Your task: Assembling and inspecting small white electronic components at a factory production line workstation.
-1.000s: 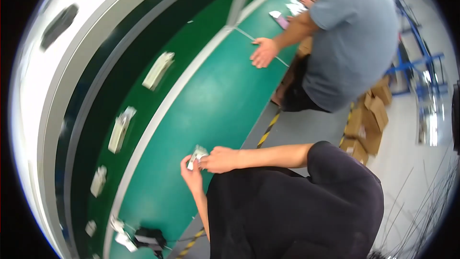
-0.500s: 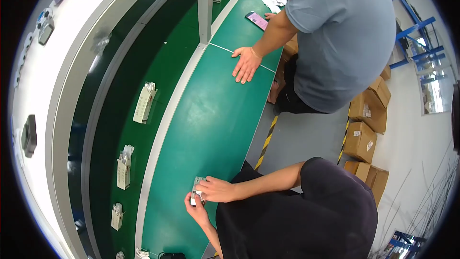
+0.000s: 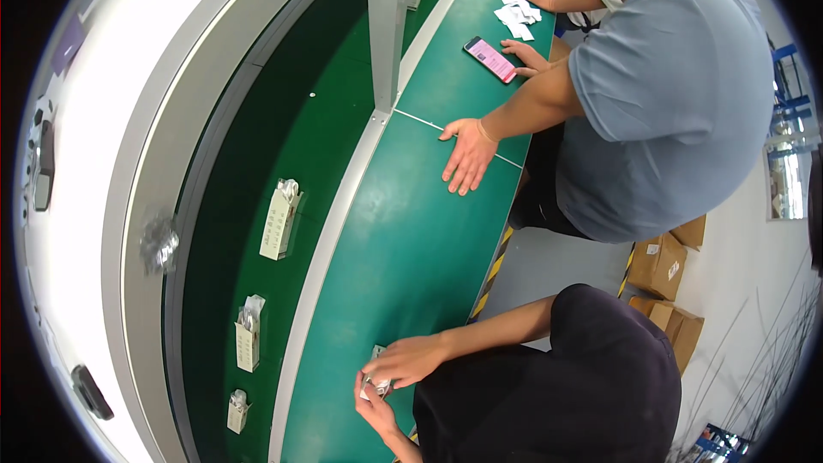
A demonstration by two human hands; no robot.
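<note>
Close against the front of my black shirt, my left hand (image 3: 375, 409) and my right hand (image 3: 408, 360) meet over the near part of the green table. Between them is a small pale box (image 3: 379, 350), mostly covered by my fingers. The left fingers wrap round its lower end, near a whitish, crinkled part. My right hand lies over the top, its fingertips bent down onto the box; what they pinch is too small to tell.
Beyond the green table (image 3: 377, 231), a belt (image 3: 257, 274) carries several small open cartons (image 3: 279, 219) with clear-wrapped contents. A co-worker in a grey-blue shirt (image 3: 660, 111) rests a flat hand on the table near a phone (image 3: 490, 60) and white papers (image 3: 516, 13). Brown cartons (image 3: 658, 266) stand at right.
The whole view has shifted, so table, belt and co-worker sit lower and further right. My right hand now covers more of the small box.
</note>
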